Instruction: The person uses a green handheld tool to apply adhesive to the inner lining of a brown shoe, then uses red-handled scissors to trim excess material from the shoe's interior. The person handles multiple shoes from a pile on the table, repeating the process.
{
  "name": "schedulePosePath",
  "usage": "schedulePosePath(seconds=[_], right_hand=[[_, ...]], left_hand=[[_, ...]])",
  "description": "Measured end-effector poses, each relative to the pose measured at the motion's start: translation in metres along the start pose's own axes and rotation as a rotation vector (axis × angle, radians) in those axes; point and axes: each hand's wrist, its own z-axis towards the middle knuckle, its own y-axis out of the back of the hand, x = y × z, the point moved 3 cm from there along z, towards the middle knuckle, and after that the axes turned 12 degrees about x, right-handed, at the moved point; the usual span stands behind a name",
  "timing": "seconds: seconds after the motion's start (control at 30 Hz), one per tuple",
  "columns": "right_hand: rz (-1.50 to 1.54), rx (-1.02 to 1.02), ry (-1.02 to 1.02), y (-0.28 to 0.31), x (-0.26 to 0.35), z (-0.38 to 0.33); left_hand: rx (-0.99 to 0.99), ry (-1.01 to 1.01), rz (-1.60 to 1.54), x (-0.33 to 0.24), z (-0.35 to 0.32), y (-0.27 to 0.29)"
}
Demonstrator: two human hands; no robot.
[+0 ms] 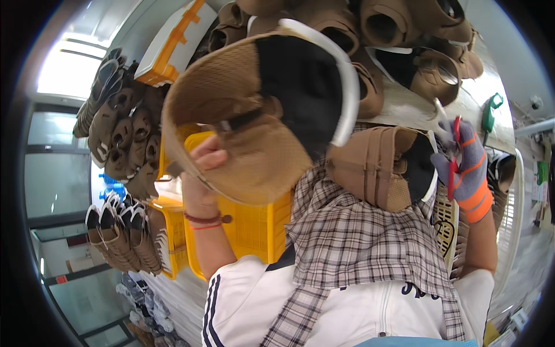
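Observation:
A brown mesh shoe upper with black lining and a white edge is raised close to the camera, slightly blurred. My bare left hand is closed on its lower left side, with beaded and red cords at the wrist. At the right, my right hand, in a grey and orange glove, grips scissors with red handles; their tips point upward, away from the upper. Several more brown uppers, nested together, lie over the plaid apron on my lap.
Many brown uppers cover the far part of the table. A yellow crate stands to my left, near stacked uppers. A green tool is at the table's right edge, and a cream plastic basket sits by my right side.

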Motion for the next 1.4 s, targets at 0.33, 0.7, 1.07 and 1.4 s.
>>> schedulePosePath(seconds=[0.33,0.7,1.07,1.4], right_hand=[[-0.780,0.306,0.051,-0.009,-0.012,0.019],[-0.920,0.290,0.014,-0.027,-0.023,0.017],[-0.790,0.256,0.001,-0.014,-0.053,0.009],[-0.784,0.267,0.023,-0.026,-0.060,0.012]], left_hand=[[0.166,0.429,-0.411,0.135,0.042,-0.027],[0.151,0.495,-0.432,0.145,0.042,-0.048],[0.123,0.498,-0.489,0.156,0.044,-0.040],[0.124,0.504,-0.475,0.154,0.047,-0.038]])
